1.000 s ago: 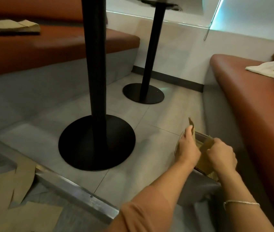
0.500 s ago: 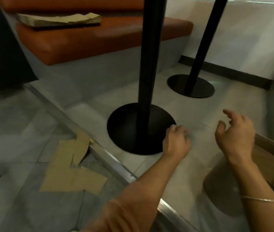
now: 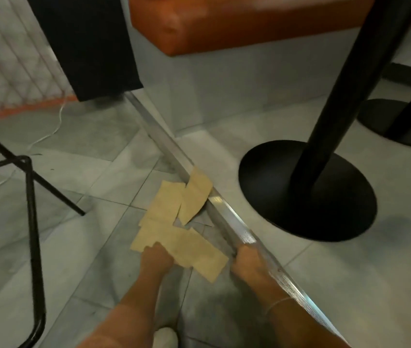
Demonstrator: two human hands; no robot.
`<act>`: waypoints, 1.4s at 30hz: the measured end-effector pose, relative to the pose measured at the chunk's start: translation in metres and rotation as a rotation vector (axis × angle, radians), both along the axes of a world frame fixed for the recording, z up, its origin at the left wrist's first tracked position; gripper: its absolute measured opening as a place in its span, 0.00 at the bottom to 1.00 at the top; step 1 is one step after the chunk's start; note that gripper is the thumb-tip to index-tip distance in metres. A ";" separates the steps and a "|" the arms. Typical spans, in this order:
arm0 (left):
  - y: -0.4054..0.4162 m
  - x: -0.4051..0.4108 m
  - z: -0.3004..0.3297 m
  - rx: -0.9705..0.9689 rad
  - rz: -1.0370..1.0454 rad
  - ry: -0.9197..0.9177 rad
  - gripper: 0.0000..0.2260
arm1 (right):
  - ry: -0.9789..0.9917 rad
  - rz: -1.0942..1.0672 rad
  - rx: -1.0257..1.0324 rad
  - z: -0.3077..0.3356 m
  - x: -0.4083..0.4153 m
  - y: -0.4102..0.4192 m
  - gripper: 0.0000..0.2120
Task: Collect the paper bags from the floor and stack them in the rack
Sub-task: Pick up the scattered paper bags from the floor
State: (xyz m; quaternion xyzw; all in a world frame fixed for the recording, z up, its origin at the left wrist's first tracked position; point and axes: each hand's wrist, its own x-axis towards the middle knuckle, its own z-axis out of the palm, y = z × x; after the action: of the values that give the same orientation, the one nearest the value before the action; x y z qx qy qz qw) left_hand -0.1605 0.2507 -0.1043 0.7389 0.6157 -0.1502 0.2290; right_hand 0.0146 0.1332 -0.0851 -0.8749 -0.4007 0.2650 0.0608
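- Flat brown paper bags lie scattered on the tiled floor, all pressed up against the near side of the metal step edge that runs diagonally through the view
- The nearest bag lies lowest along that strip; two more overlap each other just beyond it, one with its far corner riding up onto the strip
- Left hand is down on the near end of the nearest bag, fingers curled; whether they have pinched the paper or only press on it, I cannot tell
- Right hand is at the other end of that bag, right against the step edge, fingers curled under; what they hold, if anything, is hidden
- The rack is not in view
- Risk, as I judge it: the bags overlap, so lifting the nearest could drag the others or leave one half-caught and sliding off
- Thin flat paper on smooth tile is hard to get a nail under; a hurried scrape could crease or tear it
- The right-hand knuckles sit tight to the metal strip and could knock it
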 end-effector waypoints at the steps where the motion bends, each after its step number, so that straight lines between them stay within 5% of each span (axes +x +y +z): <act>1: 0.010 -0.010 -0.012 -0.012 0.036 0.014 0.18 | 0.032 -0.023 -0.025 -0.017 -0.002 0.007 0.17; 7: 0.063 -0.038 -0.071 0.040 0.117 0.061 0.18 | 0.021 0.066 -0.032 -0.088 -0.010 0.043 0.26; 14: 0.097 -0.029 -0.104 0.090 0.167 0.032 0.26 | 0.084 -0.193 -0.090 -0.130 -0.014 0.057 0.30; 18: 0.109 -0.024 -0.108 0.034 0.362 -0.028 0.34 | 0.153 -0.208 -0.104 -0.136 -0.003 0.061 0.18; 24: 0.083 -0.011 -0.086 0.060 0.517 -0.315 0.27 | 0.176 -0.182 -0.085 -0.113 -0.008 0.051 0.12; 28: 0.060 0.001 -0.046 0.182 0.485 -0.528 0.16 | 0.192 -0.188 0.133 -0.069 -0.004 0.034 0.05; 34: 0.032 0.065 0.087 0.333 0.420 -0.943 0.12 | 0.120 -0.298 0.465 0.060 0.032 -0.005 0.06; 37: 0.009 0.115 0.158 0.263 0.287 -1.177 0.05 | -0.051 -0.393 0.640 0.127 0.067 -0.042 0.04; 42: -0.078 0.194 0.262 0.004 -0.055 -1.509 0.11 | -0.404 -0.614 0.735 0.234 0.125 -0.137 0.16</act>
State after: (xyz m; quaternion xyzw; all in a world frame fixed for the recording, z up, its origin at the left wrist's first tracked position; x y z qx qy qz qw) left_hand 0.0340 0.1727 0.1572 0.6567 0.2736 0.3921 0.5832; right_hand 0.1401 -0.0042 0.1487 -0.9068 -0.1959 -0.0975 0.3603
